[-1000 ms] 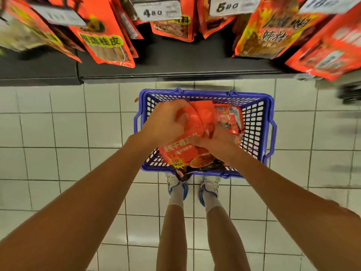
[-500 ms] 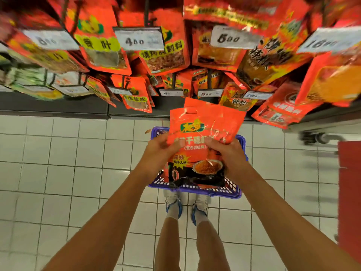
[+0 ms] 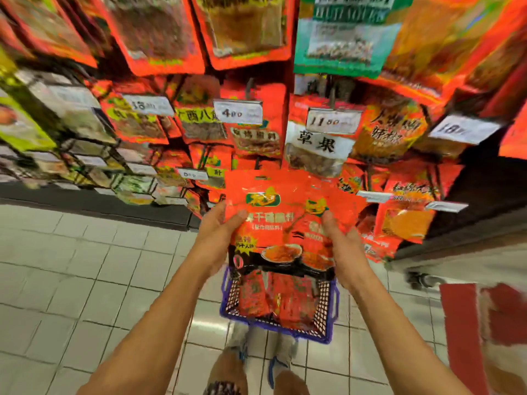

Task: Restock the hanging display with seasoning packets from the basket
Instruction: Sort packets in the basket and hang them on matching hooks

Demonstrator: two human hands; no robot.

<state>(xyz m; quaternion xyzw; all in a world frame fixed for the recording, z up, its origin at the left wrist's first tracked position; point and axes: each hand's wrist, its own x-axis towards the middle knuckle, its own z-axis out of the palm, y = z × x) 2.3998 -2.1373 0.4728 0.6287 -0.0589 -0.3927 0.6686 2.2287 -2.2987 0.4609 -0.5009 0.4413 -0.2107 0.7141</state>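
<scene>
Both hands, left hand point(image 3: 219, 235) and right hand point(image 3: 340, 243), grip red packets point(image 3: 285, 218) above the basket point(image 3: 332, 315). Carrying step; next, thread a packet's top hole onto a display point(image 3: 256, 129) hook.

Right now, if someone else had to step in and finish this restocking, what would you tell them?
Left hand: grips the left edge of a bunch of red seasoning packets.
Right hand: holds their right edge.
The packets are raised in front of the hanging display, not yet on a hook.
The blue basket stands on the floor by the feet, with more red packets in it.
Done: one bunch picked up.
Left: hang these, then the rest from the basket.
</scene>
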